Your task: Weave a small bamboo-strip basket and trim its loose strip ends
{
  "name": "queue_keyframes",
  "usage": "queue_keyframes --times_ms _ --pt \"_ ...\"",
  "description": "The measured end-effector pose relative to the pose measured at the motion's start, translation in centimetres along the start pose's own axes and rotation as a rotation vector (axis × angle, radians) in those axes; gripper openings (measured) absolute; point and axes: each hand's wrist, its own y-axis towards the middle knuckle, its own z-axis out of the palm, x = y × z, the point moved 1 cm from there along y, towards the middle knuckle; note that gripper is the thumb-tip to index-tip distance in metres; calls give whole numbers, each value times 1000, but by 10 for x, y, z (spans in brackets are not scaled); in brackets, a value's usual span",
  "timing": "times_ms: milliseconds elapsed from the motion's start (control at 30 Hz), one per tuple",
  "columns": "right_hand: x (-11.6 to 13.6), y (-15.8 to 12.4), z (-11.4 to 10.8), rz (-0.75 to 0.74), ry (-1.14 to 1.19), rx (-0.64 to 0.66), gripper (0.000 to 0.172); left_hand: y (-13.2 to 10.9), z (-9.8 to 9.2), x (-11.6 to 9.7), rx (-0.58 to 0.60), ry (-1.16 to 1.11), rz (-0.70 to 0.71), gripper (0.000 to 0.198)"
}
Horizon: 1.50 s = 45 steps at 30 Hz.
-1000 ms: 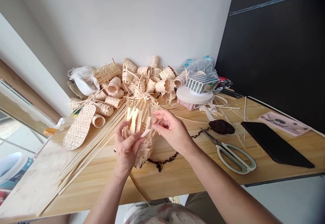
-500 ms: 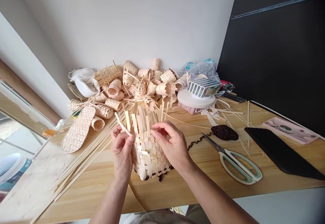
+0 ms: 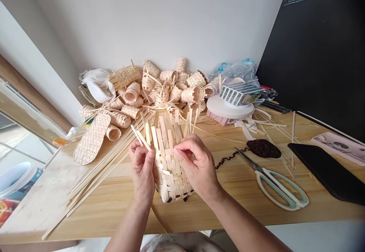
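Note:
A half-woven basket [image 3: 172, 183] of pale wood strips stands between my hands at the table's front, its loose strip ends pointing up and dark yarn showing at its lower edge. My left hand [image 3: 142, 170] is closed at the basket's left side, thumb and fingers pinching a pale wood strip [image 3: 141, 137] that slants up to the left. Over the right side, my right hand [image 3: 199, 164] pinches at the weave with thumb and forefinger on an upright strip; the fingertips partly hide the spot. Both palms are turned toward the basket.
Scissors [image 3: 278, 185] with pale handles lie to the right, near a ball of dark brown yarn [image 3: 264, 148] and a black tablet-like slab [image 3: 327, 174]. Long wood strips [image 3: 97, 172] lie left. Several small woven baskets [image 3: 132, 92] are heaped at the back beside a white turntable [image 3: 228, 106].
The whole view has shifted, so the table's things appear farther right. Both hands keep nearly the same grip, and the basket looks slightly turned or tilted.

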Motion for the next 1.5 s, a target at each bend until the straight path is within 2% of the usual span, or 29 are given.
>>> queue_keyframes --times_ms 333,433,467,567,600,700,800,933,1067,1200,1400,1500 --pt "-4 -1 0 -81 -3 63 16 -1 4 1 -63 -121 -93 16" --pt "-8 3 0 -47 -46 55 16 0 5 3 -16 -69 -80 11" --pt "-9 4 0 -24 -65 46 15 0 5 4 -1 -71 -62 15" --pt "-12 7 2 26 -114 8 14 -3 2 4 -15 -15 94 56" --pt "-12 8 3 30 -127 -1 14 -4 1 1 -23 71 189 60" --pt "-10 7 6 21 -149 1 14 -4 -2 -10 40 451 445 41" --pt "-7 6 10 15 -153 31 16 1 -2 -21 107 699 527 32" --pt "-5 5 10 15 -138 59 18 9 -1 -26 147 815 581 29" --pt "-4 6 8 14 -142 76 18 11 0 -26 178 812 624 25" --pt "-4 8 6 19 -165 102 17 16 -1 -29 231 810 615 18" --pt "-4 12 6 1 -209 146 17 36 -9 -42 555 831 494 16" --pt "-4 13 6 2 -251 169 15 43 -11 -43 589 798 433 14"
